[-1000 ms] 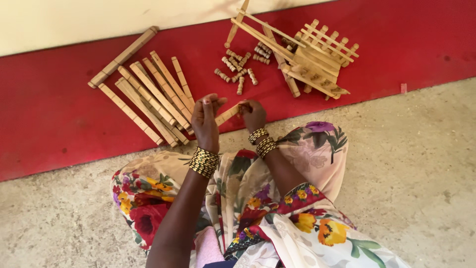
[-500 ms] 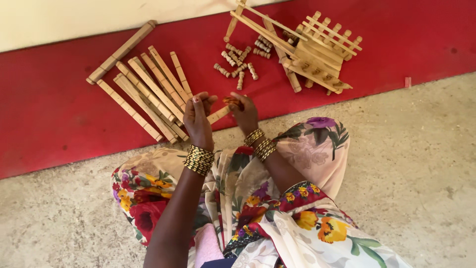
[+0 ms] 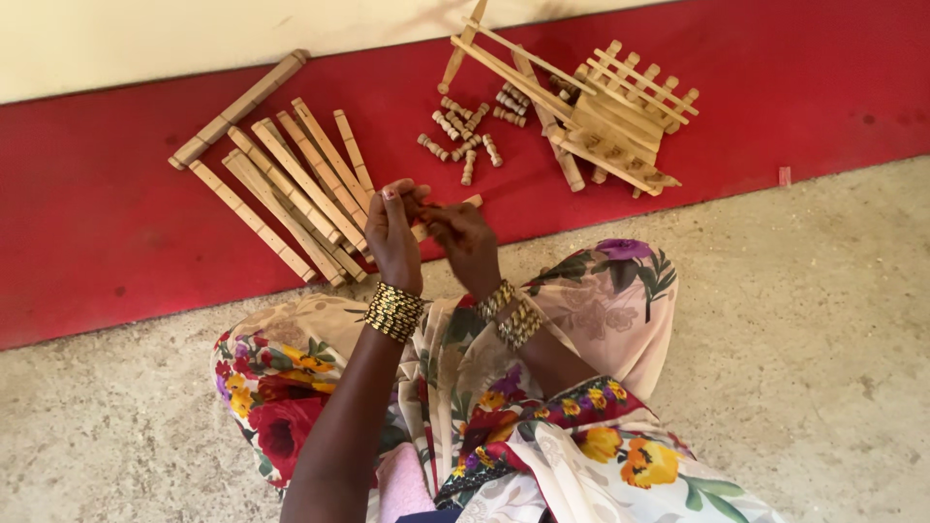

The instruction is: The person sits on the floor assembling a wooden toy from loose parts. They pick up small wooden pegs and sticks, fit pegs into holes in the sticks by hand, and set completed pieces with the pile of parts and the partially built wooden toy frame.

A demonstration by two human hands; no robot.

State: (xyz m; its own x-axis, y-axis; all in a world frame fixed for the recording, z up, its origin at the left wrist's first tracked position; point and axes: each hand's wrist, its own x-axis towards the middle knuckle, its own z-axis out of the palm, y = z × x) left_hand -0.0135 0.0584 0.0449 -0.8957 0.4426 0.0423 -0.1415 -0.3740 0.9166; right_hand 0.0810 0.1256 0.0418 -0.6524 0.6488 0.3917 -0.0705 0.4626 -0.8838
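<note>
- Far left on the red floor strip (image 3: 97,223): long notched wooden bar (image 3: 238,108) lying diagonal, upper end toward the cream wall (image 3: 194,39).
- Next: fan of notched wooden slats (image 3: 291,194), approx parallel, long axes running upper-left to lower-right; lower ends come in just beside the left hand.
- Left hand (image 3: 392,232): back toward the camera, fingers curled shut w/ fingertips up near the stick; beaded gold bangles (image 3: 394,311) on the wrist. It seems to pinch the near end of the stick, but the contact is hidden behind the fingers.
- Short wooden stick (image 3: 472,201): held betw. both hands above the strip's near edge; only its right end shows, poking out up-right past the right hand. Long axis approx left-right, slightly tilted up to the right.
- Right hand (image 3: 467,242): touching the left, fingers closed round the stick's middle; this hand is nearer the free end. Gold bangles on that wrist too.
- Above the hands, well apart: scatter of small turned wooden pegs (image 3: 465,136), loose on the red.
- Right: part-built wooden lattice frame (image 3: 601,116), long rails diagonal, crossbars set in.
- Far right: tiny wood chip (image 3: 784,176) at the strip's edge.
- Bottom: floral garment (image 3: 542,407) over the lap, on the concrete floor (image 3: 823,339).
</note>
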